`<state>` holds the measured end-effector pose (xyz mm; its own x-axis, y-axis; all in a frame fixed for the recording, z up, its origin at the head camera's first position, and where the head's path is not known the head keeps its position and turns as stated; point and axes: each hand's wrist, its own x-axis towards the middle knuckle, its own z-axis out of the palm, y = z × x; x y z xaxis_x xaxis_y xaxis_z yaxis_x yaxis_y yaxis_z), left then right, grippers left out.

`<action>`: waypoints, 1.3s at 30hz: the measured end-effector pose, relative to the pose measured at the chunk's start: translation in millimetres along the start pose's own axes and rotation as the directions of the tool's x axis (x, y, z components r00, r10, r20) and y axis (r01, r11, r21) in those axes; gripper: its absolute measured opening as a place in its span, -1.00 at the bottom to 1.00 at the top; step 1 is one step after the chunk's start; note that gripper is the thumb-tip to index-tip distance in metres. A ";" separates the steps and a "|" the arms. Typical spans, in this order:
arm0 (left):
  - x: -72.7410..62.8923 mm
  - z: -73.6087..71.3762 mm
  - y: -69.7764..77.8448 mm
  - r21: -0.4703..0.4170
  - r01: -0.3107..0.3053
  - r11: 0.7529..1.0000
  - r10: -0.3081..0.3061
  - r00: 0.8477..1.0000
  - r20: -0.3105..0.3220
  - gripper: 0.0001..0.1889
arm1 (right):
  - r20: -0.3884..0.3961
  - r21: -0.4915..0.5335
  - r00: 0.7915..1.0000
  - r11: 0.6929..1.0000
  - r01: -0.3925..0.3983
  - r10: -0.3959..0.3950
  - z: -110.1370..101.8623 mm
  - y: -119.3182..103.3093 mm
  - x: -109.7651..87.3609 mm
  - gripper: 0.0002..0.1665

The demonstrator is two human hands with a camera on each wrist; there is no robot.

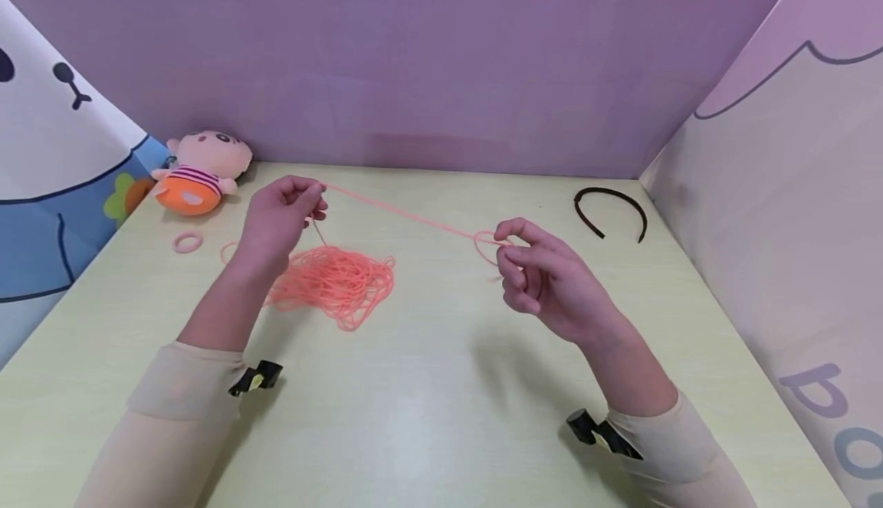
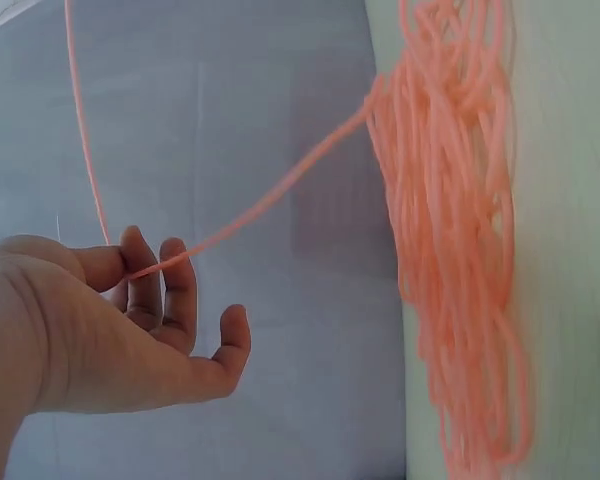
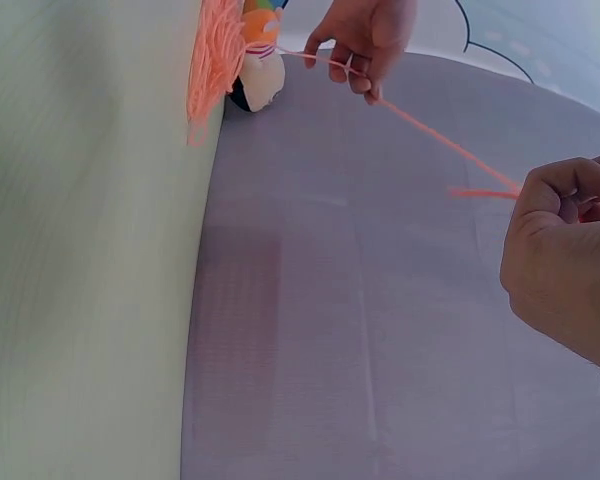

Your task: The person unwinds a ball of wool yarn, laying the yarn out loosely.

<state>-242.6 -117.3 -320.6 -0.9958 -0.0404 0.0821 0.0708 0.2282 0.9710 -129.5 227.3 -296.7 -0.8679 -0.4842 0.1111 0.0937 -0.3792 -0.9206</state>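
A strand of coral-pink yarn [image 1: 400, 212] stretches taut between my two hands, above the table. My left hand [image 1: 276, 213] pinches it between thumb and fingertips; from there the strand drops to a loose heap of the same yarn [image 1: 338, 282] on the table. In the left wrist view the yarn [image 2: 270, 200] runs from the left hand [image 2: 150, 330] to the heap. My right hand [image 1: 552, 278] pinches the other stretch between thumb and index finger, lower and nearer me. A small loop of yarn [image 1: 485, 251] and a short loose end hang beside those fingertips.
A plush doll [image 1: 200, 171] in orange shorts sits at the back left corner, with a pink ring [image 1: 188, 242] in front of it. At the back right lies a dark headband [image 1: 610, 194]. A purple backdrop [image 1: 441, 63] rises behind the table.
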 end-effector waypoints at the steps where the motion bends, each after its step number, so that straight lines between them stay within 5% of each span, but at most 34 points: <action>1: 1.4 -2.2 -0.7 0.000 -0.003 1.000 0.003 1.000 -0.014 -0.70 | -0.001 0.001 1.000 1.000 -0.001 0.001 0.0 -0.1 -0.1 -0.76; 11: 7.4 -31.0 -1.4 -0.082 0.057 0.995 -0.066 0.991 -0.117 -0.84 | 0.005 0.000 1.000 1.000 0.003 -0.003 0.2 -0.4 -0.4 -0.76; 19: 10.4 -46.4 -1.1 -0.149 0.129 0.980 -0.159 0.964 -0.211 -0.80 | 0.003 0.007 1.000 1.000 -0.004 0.003 -0.6 0.4 -0.7 -0.73; 26: 13.9 -50.6 -3.6 -0.049 0.190 0.981 -0.196 0.959 -0.203 -0.73 | -0.030 -0.001 0.999 1.000 -0.015 0.015 -4.1 0.3 0.5 -0.75; 33: 18.5 -67.7 -8.1 -0.127 0.223 0.966 -0.249 0.937 -0.245 -0.80 | -0.088 -0.019 0.995 0.998 -0.055 0.054 -6.4 0.6 3.1 -0.78; 39: 20.9 -76.0 -10.2 -0.154 0.211 0.965 -0.246 0.932 -0.267 -0.82 | -0.126 -0.035 0.989 0.996 -0.087 0.081 -6.3 0.9 5.2 -0.79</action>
<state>-259.7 -194.3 -311.7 -0.9300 -0.3531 -0.1023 -0.1326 0.0625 0.9892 -137.0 229.4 -299.4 -0.9118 -0.4105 -0.0123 0.1512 -0.3078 -0.9394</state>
